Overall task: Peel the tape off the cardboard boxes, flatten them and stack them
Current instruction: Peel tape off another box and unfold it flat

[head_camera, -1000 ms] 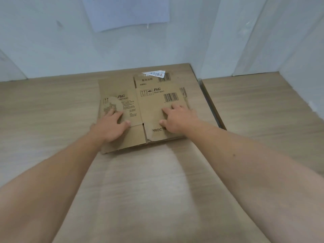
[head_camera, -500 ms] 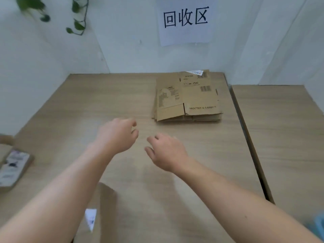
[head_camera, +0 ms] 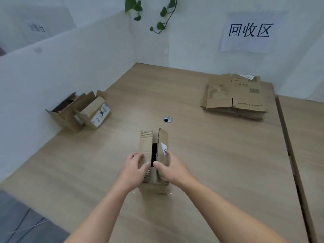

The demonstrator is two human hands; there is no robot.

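While mouth-up, box (head_camera: pixel 152 187) lengthwise straight ahead.

small box (head_camera: pixel 154 160) centre of table (head_camera: pixel 201 155), flattened stack (head_camera: pixel 236 97) far right, open boxes (head_camera: pixel 80 111) far left

An office-style recycling station: a wood-grain table (head_camera: pixel 201 155) with a round cable grommet (head_camera: pixel 167 119) just ahead of the left hand (head_camera: pixel 135 165), walled by white partitions (head_camera: pixel 70 58); far ahead of the right hand (head_camera: pixel 171 168) hangs a paper sign (head_camera: pixel 249 32) reading 回收区, with a stack of flattened boxes (head_camera: pixel 236 97) beneath it; open boxes (head_camera: pixel 78 111) sit far left; a trailing plant (head_camera: pixel 149 13) hangs overhead.
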